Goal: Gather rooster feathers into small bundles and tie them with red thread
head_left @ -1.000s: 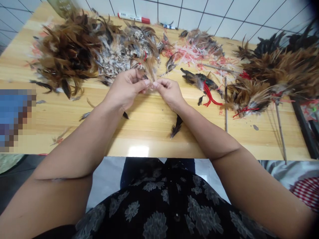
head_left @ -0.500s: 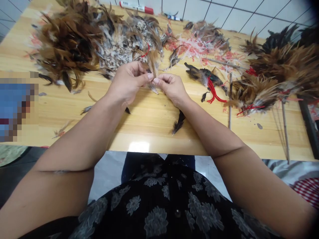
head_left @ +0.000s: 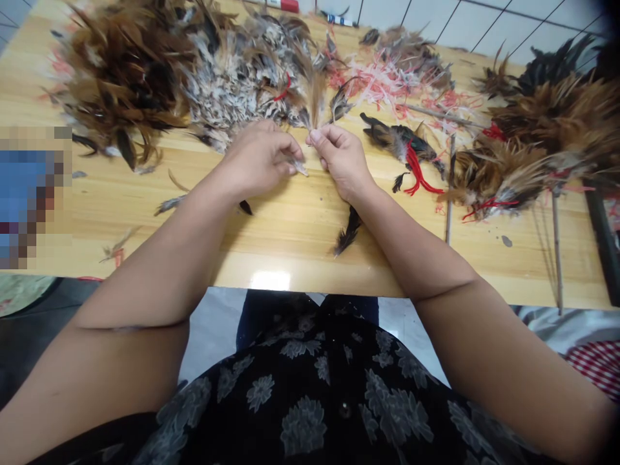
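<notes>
Left hand (head_left: 256, 161): thumb and fingers (head_left: 290, 169) pinched together on a small grey feather (head_left: 299, 167), its tip poking out toward the other hand.

Right hand (head_left: 341, 161): fingers (head_left: 316, 136) clamped at the base of a tan feather (head_left: 318, 97), which stands almost upright, its tip over the feather piles.

Just changed: the hands, whose fingertips met over one tuft a moment ago, now sit just apart, with a separate feather in each.

Nearest pile: a speckled grey-and-white feather heap (head_left: 227, 84) lies just beyond the left hand, with a brown feather heap (head_left: 123, 74) beside it.

Right of the hands: pink-red thread scraps (head_left: 382, 81), a dark feather bunch (head_left: 402, 145) with a red cord (head_left: 419, 177), and bound rooster-feather bunches (head_left: 498, 177) beside a thin wooden stick (head_left: 450, 187).

Surface: a pale wooden surface (head_left: 290, 239) carries it all — a lone dark feather (head_left: 346, 232) lies below the right wrist, and a marker pen (head_left: 278, 5) lies at the far edge.
</notes>
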Demonstrator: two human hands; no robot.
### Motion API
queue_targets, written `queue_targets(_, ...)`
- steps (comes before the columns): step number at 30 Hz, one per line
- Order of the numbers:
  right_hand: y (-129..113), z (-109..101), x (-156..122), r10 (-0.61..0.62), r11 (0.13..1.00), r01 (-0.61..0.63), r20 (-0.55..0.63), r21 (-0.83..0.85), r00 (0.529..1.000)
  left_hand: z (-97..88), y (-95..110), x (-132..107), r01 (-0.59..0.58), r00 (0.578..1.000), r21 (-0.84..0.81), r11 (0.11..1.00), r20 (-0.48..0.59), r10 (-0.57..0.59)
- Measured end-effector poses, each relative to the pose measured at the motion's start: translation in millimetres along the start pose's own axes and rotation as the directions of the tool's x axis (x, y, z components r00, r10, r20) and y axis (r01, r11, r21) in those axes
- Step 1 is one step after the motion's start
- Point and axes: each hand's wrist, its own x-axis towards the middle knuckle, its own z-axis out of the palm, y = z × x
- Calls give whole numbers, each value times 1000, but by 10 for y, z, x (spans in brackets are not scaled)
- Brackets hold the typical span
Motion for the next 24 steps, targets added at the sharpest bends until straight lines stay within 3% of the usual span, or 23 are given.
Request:
queue_targets(5, 30, -4, 19, 0, 999, 0, -6, -47, 1000, 108, -39, 17, -64, 995, 78, 995, 79, 58)
queue_targets(9, 55, -2, 19, -34, 995, 35, 5, -91, 999, 109, -13, 15, -74, 996, 64, 995, -46, 77)
queue_targets(13, 92, -10, 14, -54, 991, 56, 19, -121, 998, -31, 86, -13, -22, 986, 85, 996, -166, 36)
queue_targets(18, 141, -19, 31, -72, 981, 79, 47, -175, 996, -136, 126, -22, 15, 990, 216, 976, -140, 16)
queue_targets(24, 170, -39, 48, -99, 962, 119, 93, -247, 991, -113, 59, -29, -32, 993, 156, 987, -109, 49)
